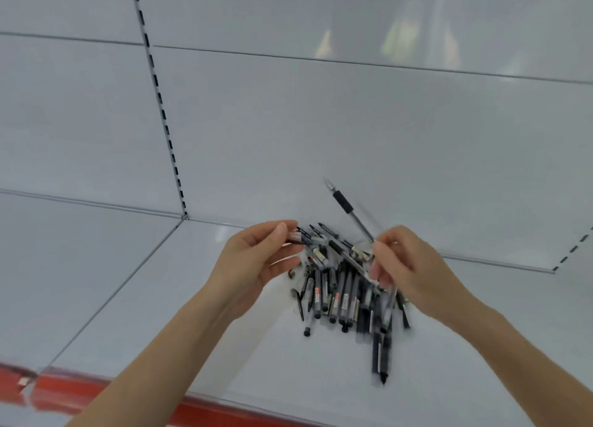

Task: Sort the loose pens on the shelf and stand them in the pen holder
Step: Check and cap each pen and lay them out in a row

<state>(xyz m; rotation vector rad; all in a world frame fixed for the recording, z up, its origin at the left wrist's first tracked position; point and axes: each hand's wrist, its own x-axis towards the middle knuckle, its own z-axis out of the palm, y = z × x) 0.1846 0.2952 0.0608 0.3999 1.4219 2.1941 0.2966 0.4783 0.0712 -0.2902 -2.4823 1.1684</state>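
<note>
Head view | step: picking and sorting | pile of pens (pixel 340 298) lies on shelf (pixel 154 298) | left hand (pixel 253 263) pinches few pens (pixel 303 237) at its edge | right hand (pixel 407 266) pinches black-grip pen (pixel 348 208), tip up | pen holder unseen | next, likely: align picked pens, find holder

Glossy white metal shelf (pixel 134 298), plastic pens (pixel 340 298), matt black rubbery sleeve (pixel 343 202)

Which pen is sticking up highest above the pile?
The pen with the black rubber grip, pinched in the right hand: its tip points up toward the back panel, while the others stay low at the pile.
</note>
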